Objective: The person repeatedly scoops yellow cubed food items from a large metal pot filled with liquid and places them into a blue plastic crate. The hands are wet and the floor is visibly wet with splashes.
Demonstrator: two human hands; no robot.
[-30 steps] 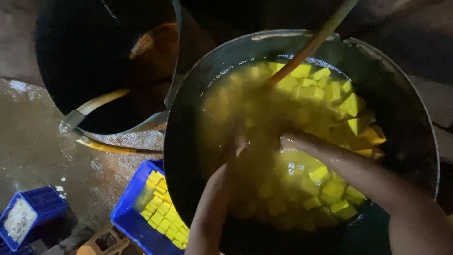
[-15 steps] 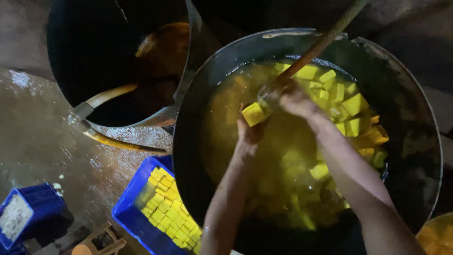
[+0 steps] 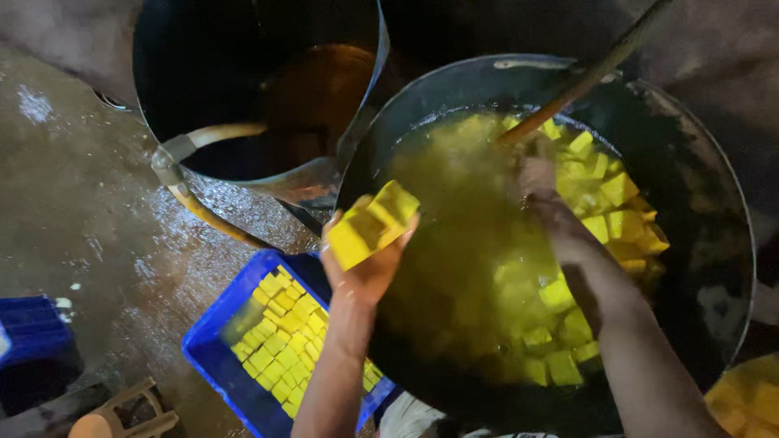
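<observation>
The left hand [image 3: 365, 268] has lifted out of the vat [image 3: 714, 243], its grip closed under yellow blocks [image 3: 372, 223], now above the blue crate [image 3: 219, 357]. The right hand [image 3: 540, 182] stays submerged; its grip can't be told.

the big pot [image 3: 714, 243] sits right of the crate [image 3: 213, 357], cubes [image 3: 600, 191] floating inside it. behind the crate stands a drum [image 3: 187, 73]. the left hand [image 3: 365, 259] lifts blocks [image 3: 369, 223] over the pot's rim.

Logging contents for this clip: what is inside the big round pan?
The pan holds cloudy yellow liquid with yellow cubes floating along its right side. The right hand dips in beside a wooden stick. The murky liquid hides the bottom.
</observation>
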